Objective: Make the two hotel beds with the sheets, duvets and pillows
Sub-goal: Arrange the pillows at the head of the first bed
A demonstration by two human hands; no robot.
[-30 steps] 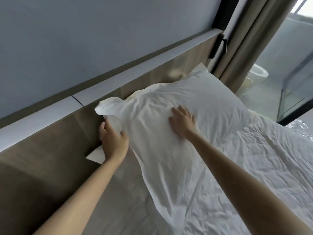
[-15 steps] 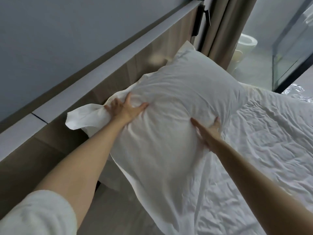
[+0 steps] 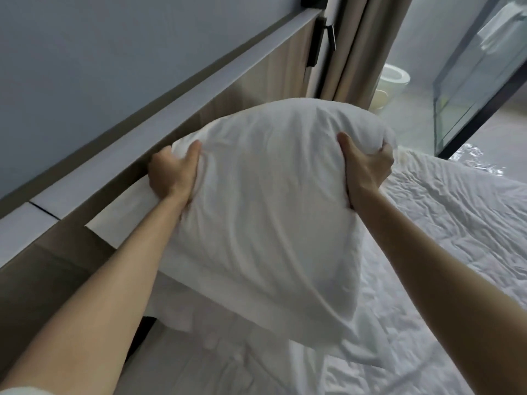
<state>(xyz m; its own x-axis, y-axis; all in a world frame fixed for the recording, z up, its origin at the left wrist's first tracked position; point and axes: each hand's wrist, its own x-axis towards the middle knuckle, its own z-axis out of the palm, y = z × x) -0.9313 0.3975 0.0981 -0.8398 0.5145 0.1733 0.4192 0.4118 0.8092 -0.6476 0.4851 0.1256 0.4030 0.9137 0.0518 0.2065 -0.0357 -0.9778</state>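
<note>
We hold the pillow [image 3: 265,212] between our hands above the head end of the bed, the left hand [image 3: 171,175] gripping its left edge and the right hand [image 3: 368,166] its right edge. Under it lies the duvet [image 3: 456,223], spreading away to our right. On our left the headboard [image 3: 42,275] runs along the bed, with a ledge [image 3: 176,109] on top and the wall [image 3: 114,52] above. Beyond the pillow hangs a curtain [image 3: 362,47]. To the right of the curtain stand a toilet [image 3: 395,78] and a glass partition [image 3: 479,81].
</note>
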